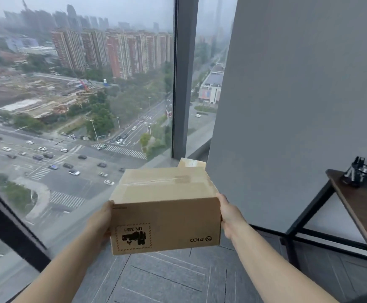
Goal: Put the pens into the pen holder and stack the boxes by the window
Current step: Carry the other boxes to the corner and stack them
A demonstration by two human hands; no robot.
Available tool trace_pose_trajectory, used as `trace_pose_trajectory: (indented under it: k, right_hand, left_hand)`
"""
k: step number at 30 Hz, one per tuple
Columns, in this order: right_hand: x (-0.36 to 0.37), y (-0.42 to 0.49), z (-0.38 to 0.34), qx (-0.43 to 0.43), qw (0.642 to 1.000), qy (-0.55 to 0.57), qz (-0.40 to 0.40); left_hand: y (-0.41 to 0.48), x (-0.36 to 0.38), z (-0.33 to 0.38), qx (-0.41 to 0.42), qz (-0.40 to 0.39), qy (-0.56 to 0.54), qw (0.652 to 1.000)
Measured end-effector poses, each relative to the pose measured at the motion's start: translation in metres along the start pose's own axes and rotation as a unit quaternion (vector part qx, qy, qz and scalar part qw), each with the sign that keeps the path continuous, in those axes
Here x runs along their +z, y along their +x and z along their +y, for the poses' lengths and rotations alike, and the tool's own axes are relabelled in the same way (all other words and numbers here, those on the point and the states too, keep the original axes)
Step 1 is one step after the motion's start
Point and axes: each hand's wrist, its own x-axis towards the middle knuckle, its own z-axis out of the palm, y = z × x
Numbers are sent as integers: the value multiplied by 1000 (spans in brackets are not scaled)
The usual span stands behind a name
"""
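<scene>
I hold a brown cardboard box (165, 206) in the air between both hands, its printed label upside down on the near face. My left hand (102, 224) presses its left side and my right hand (227, 214) presses its right side. Behind it, a corner of another cardboard box (192, 163) shows by the window, mostly hidden by the held one. A black mesh pen holder (358, 172) with dark pens in it stands on the dark wooden table (366, 206) at the right.
A floor-to-ceiling window (68, 106) with a dark vertical frame (184, 84) fills the left and centre. A grey wall (298, 106) stands at the right. Grey carpet tiles (167, 278) cover the floor below me. The table's black metal legs (305, 219) stand near the wall.
</scene>
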Motion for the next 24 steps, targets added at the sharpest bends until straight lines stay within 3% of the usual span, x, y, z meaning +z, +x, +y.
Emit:
trace_pose_trajectory:
  k: [5, 12, 24]
  right_hand:
    - [37, 130, -48, 33, 999, -22, -17]
    - [76, 350, -82, 79, 996, 18, 43]
    - [117, 558, -199, 91, 989, 13, 116]
  left_hand:
    - [103, 37, 59, -14, 15, 21, 1000]
    - [291, 119, 144, -43, 3, 47, 998]
    - [511, 236, 274, -73, -40, 125, 989]
